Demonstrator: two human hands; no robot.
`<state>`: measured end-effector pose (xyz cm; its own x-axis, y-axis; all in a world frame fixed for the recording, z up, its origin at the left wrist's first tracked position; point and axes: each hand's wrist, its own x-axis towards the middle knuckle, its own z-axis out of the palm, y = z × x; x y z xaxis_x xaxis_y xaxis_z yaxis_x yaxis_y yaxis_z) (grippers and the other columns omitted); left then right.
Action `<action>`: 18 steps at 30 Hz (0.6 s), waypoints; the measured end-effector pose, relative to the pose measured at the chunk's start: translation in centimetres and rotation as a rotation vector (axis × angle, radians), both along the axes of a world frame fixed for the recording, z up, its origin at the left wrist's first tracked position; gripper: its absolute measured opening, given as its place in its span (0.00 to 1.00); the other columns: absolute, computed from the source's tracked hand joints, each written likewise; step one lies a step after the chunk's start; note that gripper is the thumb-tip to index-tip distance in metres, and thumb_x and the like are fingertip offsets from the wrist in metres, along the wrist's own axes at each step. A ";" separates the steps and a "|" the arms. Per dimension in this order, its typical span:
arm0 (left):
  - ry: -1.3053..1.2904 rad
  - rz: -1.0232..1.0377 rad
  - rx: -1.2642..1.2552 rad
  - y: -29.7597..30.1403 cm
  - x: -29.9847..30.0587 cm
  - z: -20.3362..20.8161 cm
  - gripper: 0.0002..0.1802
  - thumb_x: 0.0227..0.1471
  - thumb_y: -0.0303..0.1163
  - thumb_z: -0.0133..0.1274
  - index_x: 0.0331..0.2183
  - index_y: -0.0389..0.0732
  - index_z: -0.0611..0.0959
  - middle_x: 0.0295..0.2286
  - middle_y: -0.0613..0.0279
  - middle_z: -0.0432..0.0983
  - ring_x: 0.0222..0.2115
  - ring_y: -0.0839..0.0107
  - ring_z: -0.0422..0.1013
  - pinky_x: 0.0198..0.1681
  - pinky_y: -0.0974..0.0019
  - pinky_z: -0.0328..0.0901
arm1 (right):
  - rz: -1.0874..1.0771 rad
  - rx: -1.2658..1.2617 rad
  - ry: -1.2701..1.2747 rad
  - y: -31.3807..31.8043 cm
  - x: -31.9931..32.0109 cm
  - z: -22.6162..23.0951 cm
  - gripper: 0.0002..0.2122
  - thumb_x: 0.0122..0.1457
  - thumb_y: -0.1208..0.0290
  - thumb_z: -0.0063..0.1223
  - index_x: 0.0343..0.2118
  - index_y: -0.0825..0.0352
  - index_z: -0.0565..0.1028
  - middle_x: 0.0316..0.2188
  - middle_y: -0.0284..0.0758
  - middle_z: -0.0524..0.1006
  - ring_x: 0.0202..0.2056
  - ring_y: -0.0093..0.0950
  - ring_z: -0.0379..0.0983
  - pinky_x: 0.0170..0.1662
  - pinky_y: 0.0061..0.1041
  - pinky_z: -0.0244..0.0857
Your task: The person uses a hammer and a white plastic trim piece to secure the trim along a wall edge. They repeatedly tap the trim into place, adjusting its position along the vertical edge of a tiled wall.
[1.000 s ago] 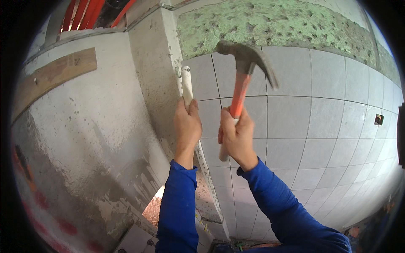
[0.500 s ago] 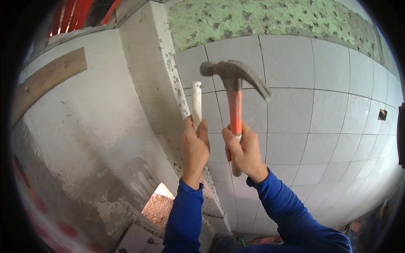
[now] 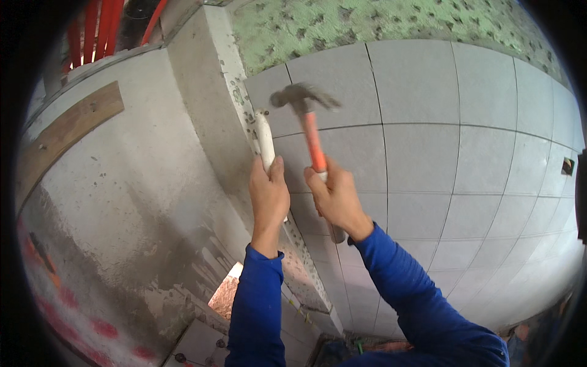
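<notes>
My left hand (image 3: 269, 191) is closed round a white, pipe-like tube (image 3: 265, 137), held near the narrow edge of the wall. A small dark spot marks its upper end, and a short bit of its lower end shows under my palm. My right hand (image 3: 337, 197) grips a claw hammer (image 3: 311, 137) with an orange and grey handle. Its dark metal head is smeared by motion, just right of the tube's top and seemingly apart from it. Behind both hands, pale grey tiles (image 3: 422, 156) cover the wall.
Rough green plaster (image 3: 379, 18) runs above the tiles. At left, a bare plastered wall (image 3: 140, 153) carries a wooden board (image 3: 73, 134). A square opening (image 3: 225, 292) lies low beside my left sleeve. A small cut-out (image 3: 567, 166) with something inside is in the tiles at far right.
The hammer head has swung left and tilted toward the tube's upper end. Both hands appear further left and slightly higher, and the tube leans more to the left.
</notes>
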<state>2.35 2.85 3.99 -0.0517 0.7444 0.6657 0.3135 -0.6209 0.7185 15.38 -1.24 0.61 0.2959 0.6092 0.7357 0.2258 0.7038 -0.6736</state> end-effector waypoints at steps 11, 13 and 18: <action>-0.223 -0.179 -0.043 -0.2 0.5 0.3 0.14 0.68 0.37 0.50 0.39 0.34 0.76 0.25 0.66 0.69 0.21 0.77 0.63 0.24 0.66 0.59 | -0.045 0.124 -0.096 -0.2 0.3 1.4 0.15 0.62 0.67 0.54 0.40 0.78 0.74 0.21 0.56 0.75 0.27 0.53 0.78 0.32 0.42 0.69; -0.229 -0.209 -0.122 -0.7 0.4 0.5 0.14 0.68 0.39 0.50 0.40 0.35 0.76 0.25 0.66 0.69 0.20 0.76 0.63 0.22 0.67 0.59 | -0.058 0.113 -0.123 0.1 0.4 1.5 0.15 0.62 0.66 0.54 0.40 0.77 0.74 0.19 0.49 0.74 0.23 0.44 0.74 0.28 0.38 0.67; -0.391 -0.435 -0.337 -2.6 0.0 -0.4 0.16 0.67 0.42 0.51 0.42 0.36 0.75 0.25 0.63 0.71 0.20 0.74 0.67 0.23 0.66 0.60 | -0.127 0.013 -0.337 -0.8 1.5 0.0 0.14 0.66 0.66 0.54 0.41 0.76 0.73 0.15 0.34 0.71 0.13 0.21 0.66 0.18 0.28 0.61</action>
<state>2.35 0.26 3.58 0.1099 0.9157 0.3865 -0.2366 -0.3536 0.9050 16.87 -2.08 0.64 0.1085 0.5729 0.8124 0.5196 0.6640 -0.5377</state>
